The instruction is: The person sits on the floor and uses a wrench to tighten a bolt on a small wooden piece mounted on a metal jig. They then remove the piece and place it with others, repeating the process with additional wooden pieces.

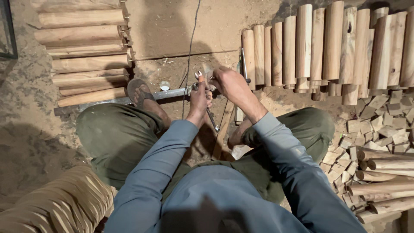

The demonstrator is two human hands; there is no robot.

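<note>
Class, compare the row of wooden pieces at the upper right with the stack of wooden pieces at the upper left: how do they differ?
The right row runs lengthwise up the picture, pieces side by side; the left stack lies crosswise, one above another. The right row looks paler and has more pieces; the left stack looks browner, partly in shadow. Both are rounded, turned wood resting on the dirt floor.

A bare dirt floor [172, 26] carries rows of turned wooden cylinders [332, 43] laid side by side at upper right, another stack of cylinders [86, 64] at upper left, a heap of small wood offcuts [379, 125] at right, and a grey metal bar [168, 93] lying across the middle.
</note>
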